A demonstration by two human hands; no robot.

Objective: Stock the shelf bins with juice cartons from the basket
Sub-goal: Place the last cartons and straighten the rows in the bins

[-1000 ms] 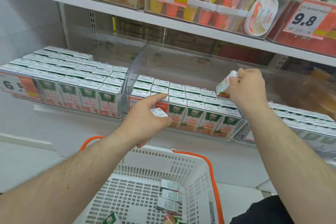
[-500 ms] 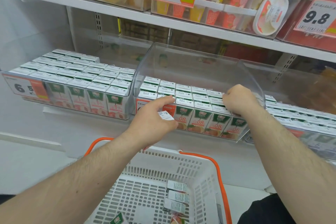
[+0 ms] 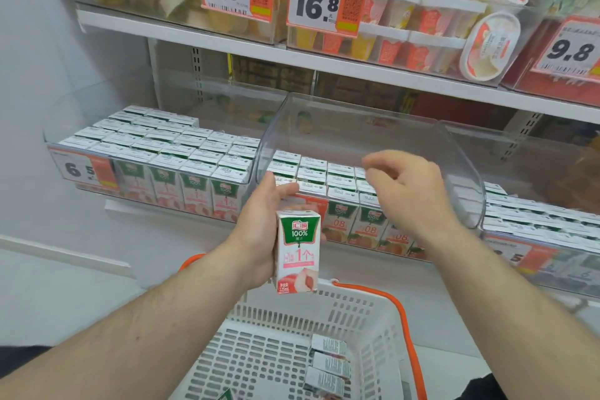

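Before the shelf bins (image 3: pixel 461 178), hands: left (image 3: pixel 263 230) grips carton (image 3: pixel 298 252).

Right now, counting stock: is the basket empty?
No. The white basket holds several juice cartons lying along its right side.

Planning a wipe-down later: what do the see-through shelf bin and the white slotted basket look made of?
The see-through shelf bin looks like clear glossy rigid plastic: cartons show through its curved walls. The white slotted basket looks like matte moulded plastic with a slot grid; its orange handle is probably plastic too.
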